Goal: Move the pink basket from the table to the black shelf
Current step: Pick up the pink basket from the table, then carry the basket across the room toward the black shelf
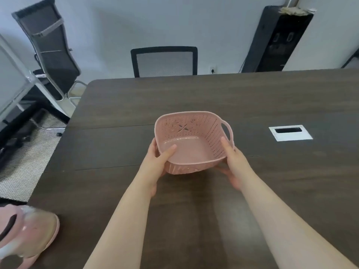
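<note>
The pink basket [191, 140] is a perforated plastic tub with a handle loop on its right side, empty inside. It is tilted toward me, just above the dark wooden table [272, 98]. My left hand [158, 161] grips its near left corner, thumb inside the rim. My right hand [234, 162] holds the near right side, thumb on the rim and fingers underneath. A tall black cabinet-like unit [275, 39] stands against the wall at the far right; I cannot tell whether it is the black shelf.
A white cable port [290, 133] is set into the table right of the basket. A black mesh chair [164, 61] stands behind the far edge, a taller chair [50, 47] at far left. A blurred pink object [29, 235] lies at the near left corner.
</note>
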